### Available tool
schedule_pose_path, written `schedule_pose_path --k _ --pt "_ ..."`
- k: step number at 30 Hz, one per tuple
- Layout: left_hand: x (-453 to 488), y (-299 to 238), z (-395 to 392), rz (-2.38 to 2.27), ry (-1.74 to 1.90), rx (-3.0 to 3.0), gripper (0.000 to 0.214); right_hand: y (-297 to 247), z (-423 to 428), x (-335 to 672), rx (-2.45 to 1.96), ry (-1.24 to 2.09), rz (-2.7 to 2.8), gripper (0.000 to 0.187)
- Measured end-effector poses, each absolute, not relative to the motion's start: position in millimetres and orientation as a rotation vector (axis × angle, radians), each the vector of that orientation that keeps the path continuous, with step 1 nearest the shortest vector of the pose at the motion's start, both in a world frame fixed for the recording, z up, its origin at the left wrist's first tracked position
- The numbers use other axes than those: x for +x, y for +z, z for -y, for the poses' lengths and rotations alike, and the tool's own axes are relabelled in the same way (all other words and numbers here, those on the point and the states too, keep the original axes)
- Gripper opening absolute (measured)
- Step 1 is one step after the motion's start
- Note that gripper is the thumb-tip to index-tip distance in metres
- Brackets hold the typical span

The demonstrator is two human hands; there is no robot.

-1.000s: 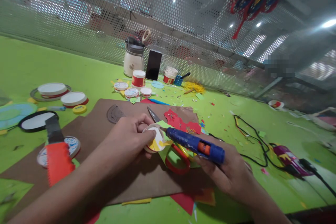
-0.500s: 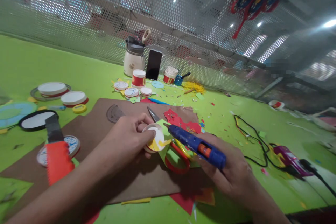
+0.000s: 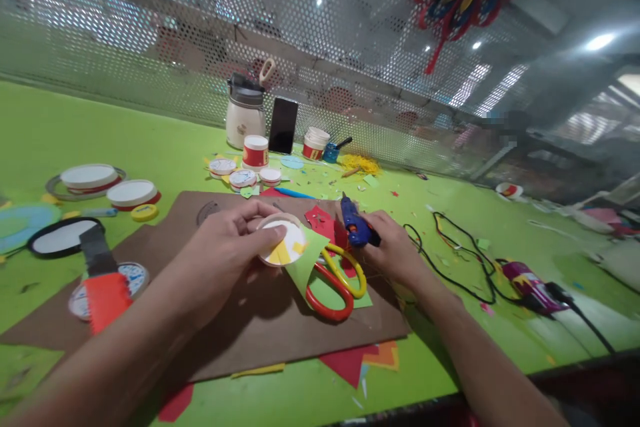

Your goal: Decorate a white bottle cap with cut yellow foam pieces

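Between its thumb and fingers, my left hand (image 3: 231,240) grips a round white lid (image 3: 287,243) with yellow paper strips on its face. A sheet of green paper (image 3: 305,267) lies right behind the lid; whether the hand also touches it I cannot tell. My right hand (image 3: 393,243) is wrapped round a blue hot glue gun (image 3: 354,225), its nozzle pointing away from me. Scissors with one red and one yellow handle (image 3: 330,307) rest on the brown board (image 3: 250,353), their blades hidden. Red paper scraps (image 3: 320,217) lie beyond them.
A box cutter with an orange handle (image 3: 106,300) lies at left near several lids (image 3: 133,193). Along the back stand a jug (image 3: 245,120), a phone (image 3: 283,125) and paper tubs (image 3: 256,152). A cord (image 3: 493,273) runs on the right to a purple can-shaped thing (image 3: 533,287).
The glue gun has moved away from the lid, forward, and now points away from me. The lid has shifted slightly up and left, still in my left hand. The view has turned a little.
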State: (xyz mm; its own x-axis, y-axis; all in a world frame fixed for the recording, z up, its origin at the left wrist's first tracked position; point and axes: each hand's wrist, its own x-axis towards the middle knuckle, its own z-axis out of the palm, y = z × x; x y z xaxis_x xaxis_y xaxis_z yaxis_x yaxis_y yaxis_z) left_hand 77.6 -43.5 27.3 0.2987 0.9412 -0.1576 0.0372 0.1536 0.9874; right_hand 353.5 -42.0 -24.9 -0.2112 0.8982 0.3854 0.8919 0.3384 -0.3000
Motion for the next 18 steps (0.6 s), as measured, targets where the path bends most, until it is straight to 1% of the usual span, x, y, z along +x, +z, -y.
schedule_pose_path --k 6,9,11,13,15,18 --pt "79.8 27.0 44.4 -1.005 0.857 1.216 0.023 -34.4 25.9 360.2 -1.507 0.084 2.205 0.041" --pt "81.0 26.3 44.8 -0.99 0.898 1.235 0.021 -18.5 38.1 351.6 -1.484 0.033 2.166 0.036" --pt "82.0 26.3 45.4 -0.987 0.921 1.235 0.022 0.1 53.2 337.9 -1.444 -0.005 2.077 0.029" --pt "83.3 26.5 46.2 -0.995 0.938 1.241 0.025 19.8 69.9 319.3 -1.27 0.092 1.969 0.016" --pt "84.7 26.2 47.1 -1.017 0.956 1.273 0.027 35.1 84.2 299.8 -1.164 0.212 1.971 0.011" --pt "86.9 24.9 47.9 -1.029 0.973 1.342 0.025 42.9 96.0 277.5 -1.139 0.333 1.98 0.008"
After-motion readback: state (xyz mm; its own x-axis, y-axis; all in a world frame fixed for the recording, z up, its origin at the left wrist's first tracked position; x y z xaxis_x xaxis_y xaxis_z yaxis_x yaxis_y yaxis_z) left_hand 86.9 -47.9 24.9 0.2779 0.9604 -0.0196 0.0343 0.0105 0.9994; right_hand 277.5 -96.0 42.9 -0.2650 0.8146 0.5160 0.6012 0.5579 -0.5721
